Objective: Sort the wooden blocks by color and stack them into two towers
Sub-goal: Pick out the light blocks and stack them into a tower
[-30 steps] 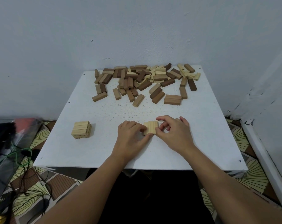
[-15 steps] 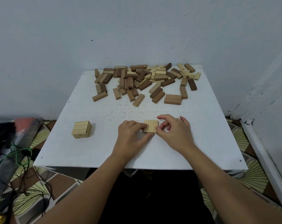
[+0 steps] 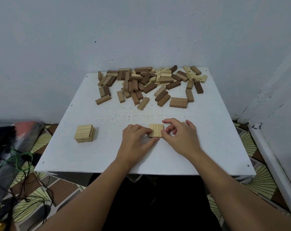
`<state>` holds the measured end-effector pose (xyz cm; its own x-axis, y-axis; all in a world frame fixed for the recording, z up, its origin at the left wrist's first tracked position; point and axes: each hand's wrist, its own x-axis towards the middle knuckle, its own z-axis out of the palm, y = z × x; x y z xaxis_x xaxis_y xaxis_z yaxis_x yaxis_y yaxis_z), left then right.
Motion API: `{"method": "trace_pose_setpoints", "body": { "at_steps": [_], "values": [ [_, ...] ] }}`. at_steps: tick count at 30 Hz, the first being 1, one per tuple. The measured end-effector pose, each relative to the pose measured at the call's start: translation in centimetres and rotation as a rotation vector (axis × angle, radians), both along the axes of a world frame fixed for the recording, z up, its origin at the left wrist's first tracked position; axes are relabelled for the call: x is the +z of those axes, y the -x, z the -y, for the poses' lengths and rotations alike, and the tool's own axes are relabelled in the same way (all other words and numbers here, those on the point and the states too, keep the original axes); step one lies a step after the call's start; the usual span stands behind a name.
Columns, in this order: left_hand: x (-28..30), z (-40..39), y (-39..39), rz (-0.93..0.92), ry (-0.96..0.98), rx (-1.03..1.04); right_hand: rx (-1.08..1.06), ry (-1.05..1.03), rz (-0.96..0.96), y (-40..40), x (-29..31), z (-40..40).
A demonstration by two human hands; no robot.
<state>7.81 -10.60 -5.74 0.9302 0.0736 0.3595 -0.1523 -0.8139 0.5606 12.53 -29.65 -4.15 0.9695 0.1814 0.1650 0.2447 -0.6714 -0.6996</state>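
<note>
Head view. Left hand (image 3: 134,139) and right hand (image 3: 181,136), fingers curled, pinch from either side a row of three pale blocks (image 3: 155,130) lying flat near the front of the white bench (image 3: 216,147). A short pale stack (image 3: 84,133) stands well apart to the left; the mixed pile (image 3: 149,82) of pale and dark blocks lies at the far edge. The blocks appear light, rigid and smooth-faced, probably best gripped across their long sides, and easily nudged out of line.

A home corner: low white tabletop (image 3: 208,139) against painted walls (image 3: 58,47), patterned floor mat (image 3: 258,185), loose cables (image 3: 23,164).
</note>
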Motion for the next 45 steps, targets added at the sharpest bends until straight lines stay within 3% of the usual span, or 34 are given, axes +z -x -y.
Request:
{"method": "trace_pose_setpoints", "body": {
  "at_steps": [7, 14, 16, 20, 23, 26, 45],
  "values": [
    [0.0, 0.0, 0.0, 0.013, 0.012, 0.008, 0.001, -0.005, -0.001, 0.1, 0.1, -0.1],
    [0.8, 0.2, 0.6, 0.016, 0.013, 0.019, -0.056, -0.168, 0.020, 0.2, 0.3, 0.1],
    [1.4, 0.1, 0.5, -0.077, 0.079, 0.019, -0.039, -0.171, 0.008, 0.1, 0.4, 0.3],
    [3.6, -1.9, -1.0, -0.444, 0.262, -0.082, 0.114, 0.025, -0.136, -0.6, 1.5, 1.2],
    [6.1, -3.1, -2.8, -0.660, 0.143, -0.151, 0.232, 0.122, -0.295, -1.0, 2.5, 2.2],
    [7.1, -2.9, -4.2, -0.728, 0.060, -0.203, 0.269, 0.135, -0.364, -1.5, 2.9, 2.4],
    [4.8, -2.6, -4.1, -0.590, 0.133, -0.167, 0.206, 0.192, -0.230, -1.5, 2.0, 1.1]
  ]
}}
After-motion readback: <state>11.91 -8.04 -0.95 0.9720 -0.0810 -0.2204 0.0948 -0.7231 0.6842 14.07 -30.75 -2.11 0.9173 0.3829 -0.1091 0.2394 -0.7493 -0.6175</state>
